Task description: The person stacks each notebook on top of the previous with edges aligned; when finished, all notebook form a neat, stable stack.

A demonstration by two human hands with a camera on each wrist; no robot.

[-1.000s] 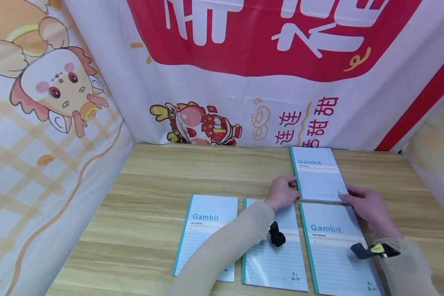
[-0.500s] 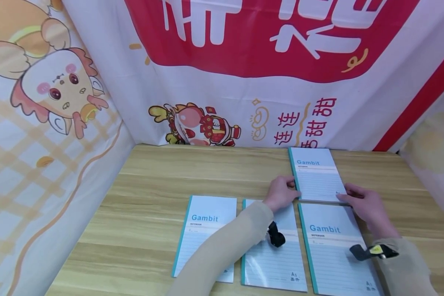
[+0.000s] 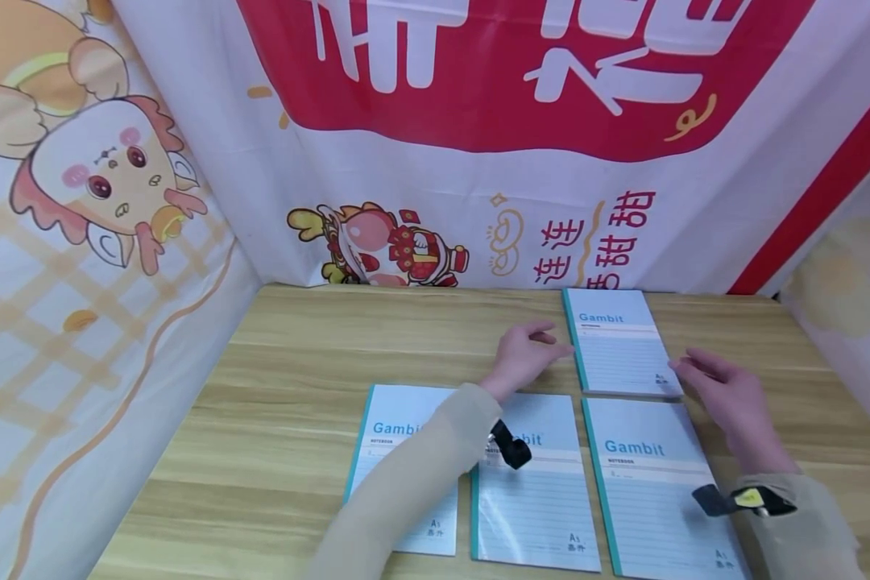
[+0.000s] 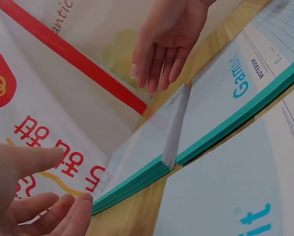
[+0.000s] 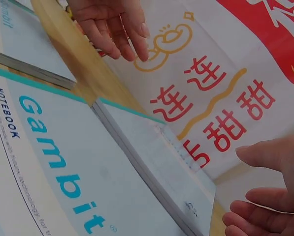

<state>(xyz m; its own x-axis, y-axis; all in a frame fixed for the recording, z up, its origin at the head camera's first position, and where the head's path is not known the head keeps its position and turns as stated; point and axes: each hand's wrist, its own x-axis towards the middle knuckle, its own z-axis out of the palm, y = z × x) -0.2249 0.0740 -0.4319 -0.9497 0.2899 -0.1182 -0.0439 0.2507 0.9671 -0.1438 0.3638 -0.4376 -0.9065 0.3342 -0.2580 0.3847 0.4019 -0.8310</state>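
Note:
A pale blue Gambit notebook (image 3: 619, 342) with a teal spine lies flat at the back right of the table; the left wrist view shows it as a small stack (image 4: 146, 174) of teal spines. My left hand (image 3: 525, 354) hovers just left of that spine, fingers loosely extended and holding nothing. On the other side, my right hand (image 3: 725, 395) is beside the lower right corner, its fingers (image 5: 257, 211) relaxed and nothing in them. Right below lies another notebook (image 3: 660, 483), its top edge close to the back one.
Two more Gambit notebooks stand in the front row: a middle one (image 3: 532, 507) and a left one (image 3: 406, 532), both partly under my left arm. A printed cloth (image 3: 406, 177) hangs along the table's back edge. Wooden tabletop (image 3: 261, 387) extends to the left.
My left hand has let go of the back notebook's spine and moved slightly left. My right hand has eased off its right edge. The notebooks keep their places.

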